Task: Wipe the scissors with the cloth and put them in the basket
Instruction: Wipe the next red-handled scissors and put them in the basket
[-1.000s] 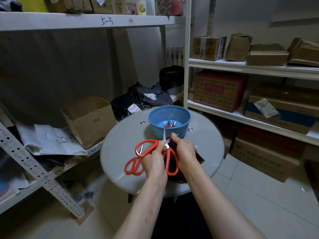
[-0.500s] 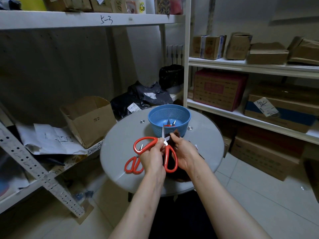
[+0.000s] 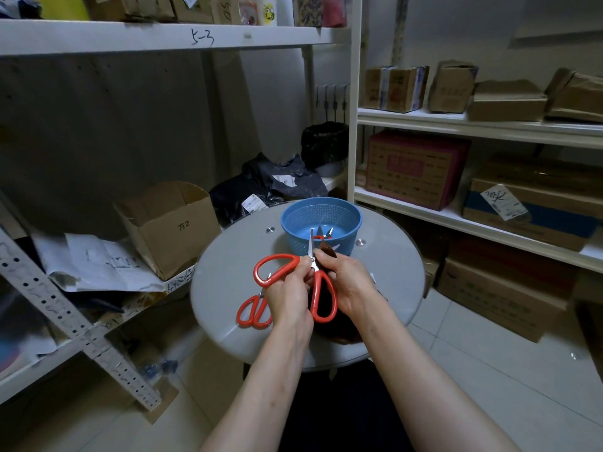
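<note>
Large red-handled scissors (image 3: 275, 268) are held above the round grey table (image 3: 225, 275), blades spread apart. My left hand (image 3: 288, 296) grips them near the pivot. My right hand (image 3: 350, 283) pinches a dark brown cloth (image 3: 326, 251) against one blade. More of the cloth (image 3: 339, 327) hangs below my hands. A smaller pair of red scissors (image 3: 253, 309) lies on the table to the left. The blue basket (image 3: 321, 220) stands at the far side of the table with another pair of scissors inside.
An open cardboard box (image 3: 169, 226) sits on the low shelf at the left, beside loose papers (image 3: 98, 262). Black bags (image 3: 270, 187) lie behind the table. White shelving with boxes (image 3: 417, 168) runs along the right. Tiled floor shows at the lower right.
The scissors have risen a little toward the basket, and my right hand has slid with the cloth up along the blade. The small scissors and basket stay put.
</note>
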